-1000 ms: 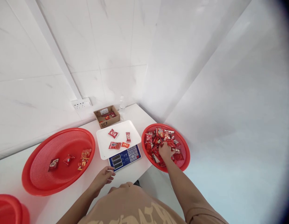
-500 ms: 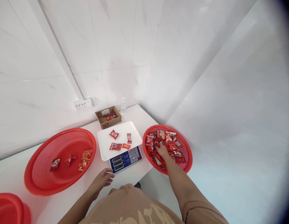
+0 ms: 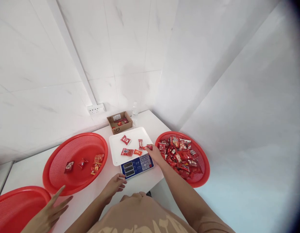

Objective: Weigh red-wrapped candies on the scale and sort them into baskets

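My right hand (image 3: 154, 154) is closed on a small red-wrapped candy (image 3: 148, 147) at the right edge of the white scale tray (image 3: 115, 142). Several red candy packets lie spread on that tray, among them a red-and-white packet (image 3: 125, 139) and an orange-red one (image 3: 138, 152). Under the tray shows the scale's blue keypad panel (image 3: 137, 166). My left hand (image 3: 115, 185), fingers loosely curled and apart, rests by the panel's lower left corner and holds nothing. Beside my right forearm stands a red basket (image 3: 206, 161) heaped with candy packets.
Left of the scale, a large red basket (image 3: 51, 155) holds a few packets. Another person's hand (image 3: 49, 215) reaches in over a second red basket (image 3: 24, 191). Behind the scale stand a cardboard box (image 3: 120, 129) and a clear bottle (image 3: 134, 111) near the wall.
My right hand has come out of the heaped basket and moved left to the tray with a candy. Another person's hand has entered at lower left. The view has shifted slightly left.
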{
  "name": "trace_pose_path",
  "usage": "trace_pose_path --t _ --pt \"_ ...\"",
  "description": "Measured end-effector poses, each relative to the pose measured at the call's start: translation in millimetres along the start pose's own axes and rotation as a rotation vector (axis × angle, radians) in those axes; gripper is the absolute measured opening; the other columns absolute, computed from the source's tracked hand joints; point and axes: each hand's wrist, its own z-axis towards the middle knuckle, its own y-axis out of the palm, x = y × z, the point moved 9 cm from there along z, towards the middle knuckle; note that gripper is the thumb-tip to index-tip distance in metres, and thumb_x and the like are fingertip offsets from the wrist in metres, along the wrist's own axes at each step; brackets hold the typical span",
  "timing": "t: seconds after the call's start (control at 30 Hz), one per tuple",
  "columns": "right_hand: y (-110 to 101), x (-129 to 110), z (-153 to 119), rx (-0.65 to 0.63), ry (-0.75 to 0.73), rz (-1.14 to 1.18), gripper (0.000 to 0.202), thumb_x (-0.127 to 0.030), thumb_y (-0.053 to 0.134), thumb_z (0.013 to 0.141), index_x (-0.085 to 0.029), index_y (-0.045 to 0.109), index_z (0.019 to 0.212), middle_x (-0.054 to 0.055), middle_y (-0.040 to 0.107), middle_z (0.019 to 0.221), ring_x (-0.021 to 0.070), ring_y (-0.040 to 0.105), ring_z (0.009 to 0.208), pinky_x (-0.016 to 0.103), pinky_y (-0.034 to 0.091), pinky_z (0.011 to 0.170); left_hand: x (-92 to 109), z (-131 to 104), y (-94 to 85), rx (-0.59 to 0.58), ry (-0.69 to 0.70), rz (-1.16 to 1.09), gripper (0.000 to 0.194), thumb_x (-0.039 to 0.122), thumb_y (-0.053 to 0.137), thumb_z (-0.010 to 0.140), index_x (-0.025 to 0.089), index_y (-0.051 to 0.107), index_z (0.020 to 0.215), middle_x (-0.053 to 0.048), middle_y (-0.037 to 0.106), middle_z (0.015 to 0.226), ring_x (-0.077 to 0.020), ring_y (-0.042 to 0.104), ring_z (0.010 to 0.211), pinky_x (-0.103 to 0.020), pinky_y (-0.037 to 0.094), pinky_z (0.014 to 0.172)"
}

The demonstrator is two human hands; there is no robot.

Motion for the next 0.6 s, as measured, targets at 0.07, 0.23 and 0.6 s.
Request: trace_pose_path --t 0.07,0.23,0.6 --pt "28 -14 8 -0.085 -0.027 -0.047 0.03 -0.038 0.053 0.078 -0.018 0.061 0.099 0.004 0.069 0.091 0.0171 0.062 0.079 0.029 0.047 0.074 3 -3 -3.9 0.012 0.012 -0.01 0.047 0.047 0.062 0.06 0.018 0.054 0.097 -0.006 0.062 0.091 -0.0152 0.057 0.077 -0.03 0.043 0.074" --pt "49 -35 17 -0.084 -0.101 -0.254 0.036 -0.028 0.052 0.079 -0.023 0.054 0.115 0.002 0.064 0.107 0.0165 0.059 0.099 0.027 0.043 0.087 1 -9 -15.7 0.045 0.014 -0.04 0.048 0.047 0.062 0.061 0.017 0.053 0.098 -0.007 0.062 0.092 -0.015 0.057 0.077 -0.029 0.043 0.073" --pt "59 -29 11 -0.132 -0.251 -0.455 0.044 -0.02 0.048 0.08 -0.013 0.049 0.124 0.012 0.054 0.124 0.0206 0.049 0.115 0.031 0.035 0.1 -1 -6 -23.5 0.06 0.032 -0.018 0.043 0.045 0.059 0.068 0.017 0.053 0.099 -0.008 0.063 0.094 -0.0147 0.058 0.077 -0.03 0.045 0.075"
